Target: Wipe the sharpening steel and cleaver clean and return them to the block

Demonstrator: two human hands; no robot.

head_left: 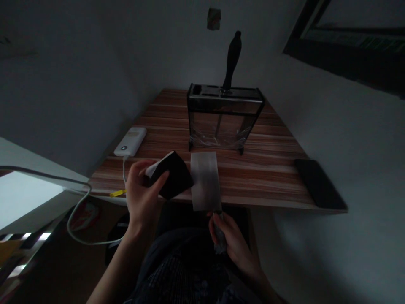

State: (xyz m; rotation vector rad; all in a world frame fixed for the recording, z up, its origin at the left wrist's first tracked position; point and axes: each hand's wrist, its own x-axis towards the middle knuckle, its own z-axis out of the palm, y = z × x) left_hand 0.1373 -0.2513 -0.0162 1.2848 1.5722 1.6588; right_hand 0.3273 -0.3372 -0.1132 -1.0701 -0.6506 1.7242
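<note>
A dim view down onto one wood-striped counter (275, 179), with a single black-framed stand (221, 104) toward its back. One black handle (233, 57) rises from the stand's top, and clear panels show beneath the metal top band.

Two hands are in view, both nearer the wearer than the stand. The right hand (232, 236) is closed around the handle of one broad-bladed cleaver (205, 181); the grey blade points toward the stand, just in front of its feet. The left hand (142, 198), in front and left of the stand, pinches one dark square sheet (172, 175), pale on its other side, between thumb and fingers. The sheet's corner meets the blade's edge in view; whether they touch cannot be told.

Left of the stand lies one white power bank (130, 141), its round dark mark too small to read, with a pale cable (124, 169) at its near end. Well to the stand's right is one flat black slab (321, 184). Higher, far right of the stand, a dark-framed panel (341, 59) carries greenish lettering, illegible here.
</note>
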